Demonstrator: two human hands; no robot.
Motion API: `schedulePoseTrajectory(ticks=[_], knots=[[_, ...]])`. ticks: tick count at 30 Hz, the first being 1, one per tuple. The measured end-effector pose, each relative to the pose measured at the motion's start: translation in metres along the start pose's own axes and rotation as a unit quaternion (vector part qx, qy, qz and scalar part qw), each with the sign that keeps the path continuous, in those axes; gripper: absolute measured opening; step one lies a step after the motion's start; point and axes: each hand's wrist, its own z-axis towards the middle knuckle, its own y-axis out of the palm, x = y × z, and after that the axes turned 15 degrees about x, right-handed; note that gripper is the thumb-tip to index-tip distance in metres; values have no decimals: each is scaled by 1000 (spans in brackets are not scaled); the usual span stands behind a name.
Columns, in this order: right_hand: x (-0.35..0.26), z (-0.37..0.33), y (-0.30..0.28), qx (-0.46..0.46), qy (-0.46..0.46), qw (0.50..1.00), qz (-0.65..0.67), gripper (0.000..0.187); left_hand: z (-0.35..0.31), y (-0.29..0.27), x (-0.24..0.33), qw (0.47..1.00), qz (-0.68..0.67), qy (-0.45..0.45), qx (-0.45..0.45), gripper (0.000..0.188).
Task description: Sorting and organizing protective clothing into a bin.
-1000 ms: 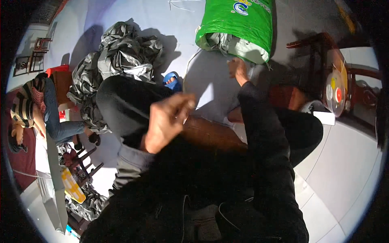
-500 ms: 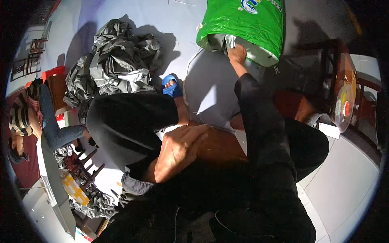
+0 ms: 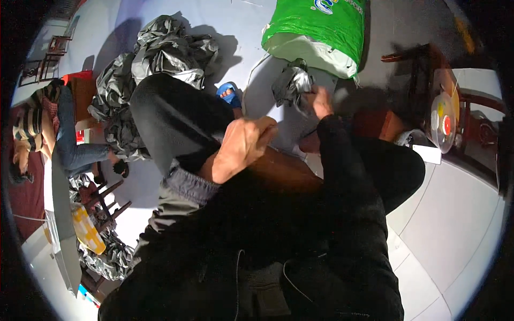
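In front of me, my right hand point(image 3: 321, 101) grips a crumpled black and silver-grey piece of thin fabric point(image 3: 292, 84), just outside the mouth of a large green woven sack point(image 3: 318, 32) lying on its side. The sack's white inside shows at its opening. My left hand point(image 3: 243, 144) is held over my crossed legs, its fingers curled closed; whether anything is inside them is hidden. Beyond my left knee lies a big heap of similar grey fabric point(image 3: 166, 56).
A blue slipper point(image 3: 228, 93) is on a foot by the heap. At the left a person in jeans point(image 3: 72, 134) sits by a table point(image 3: 61, 235). At the right stand dark wooden furniture point(image 3: 420, 75), a clear round container point(image 3: 443, 124) and a brown box point(image 3: 377, 124).
My right hand has come out of the sack's mouth toward me with the crumpled fabric. My left hand has lifted slightly and its fingers are more curled.
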Motion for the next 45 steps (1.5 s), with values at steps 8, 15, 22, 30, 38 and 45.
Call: schedulePoseTrajectory(ticks=[8,15,22,30,38,45], knots=[[-147,36,-107,-18,187,971,146,28,-20,62,-35,989,-89,81,83,31],[-218,-13,-131,-40,173,977,116,22,3,65,-2,988,-40,-125,86,21],[-234,-19,-177,-2,245,860,447,28,10,47,-17,791,-489,-321,179,15],[-185,-32,-167,-50,375,843,382,32,9,33,-18,632,-620,-456,90,30],[-198,-39,-164,-123,402,772,477,33,3,23,-7,668,-564,-483,-40,38],[-202,-40,-146,-38,334,818,466,31,12,20,27,798,-299,-523,-19,33]])
